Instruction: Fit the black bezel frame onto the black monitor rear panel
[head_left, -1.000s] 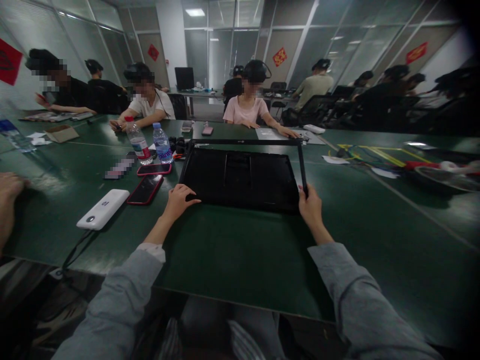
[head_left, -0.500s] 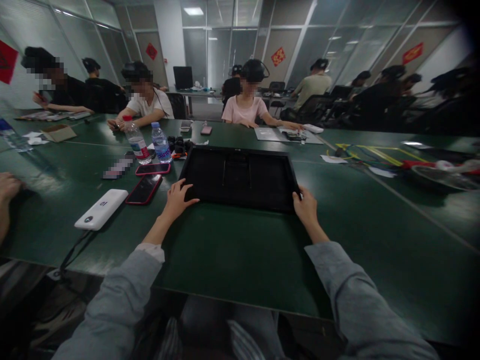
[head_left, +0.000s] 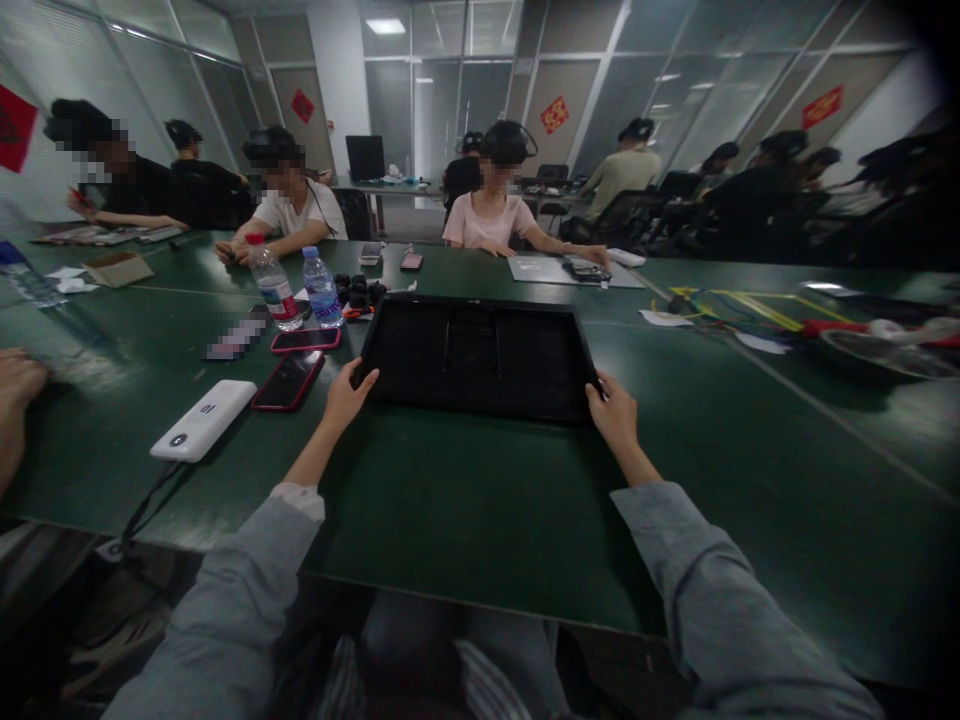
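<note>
A flat black monitor panel (head_left: 480, 355) lies on the green table (head_left: 465, 510) in front of me, with its thin black frame seated on it. My left hand (head_left: 346, 392) grips the panel's near left corner, fingers curled over the edge. My right hand (head_left: 613, 408) holds the near right corner, fingers closed on the frame's edge. Both grey sleeves reach in from below.
Left of the panel lie two red-cased phones (head_left: 289, 378), a white power bank (head_left: 204, 418) with a cable, and two water bottles (head_left: 322, 288). Another person's hand (head_left: 15, 385) rests at the far left. People sit across the table. Coloured cables (head_left: 739, 305) lie at the right.
The thin black frame, held raised at its right side a second ago, has come down flat onto the panel. My left hand has slid from the panel's front edge to its left corner.
</note>
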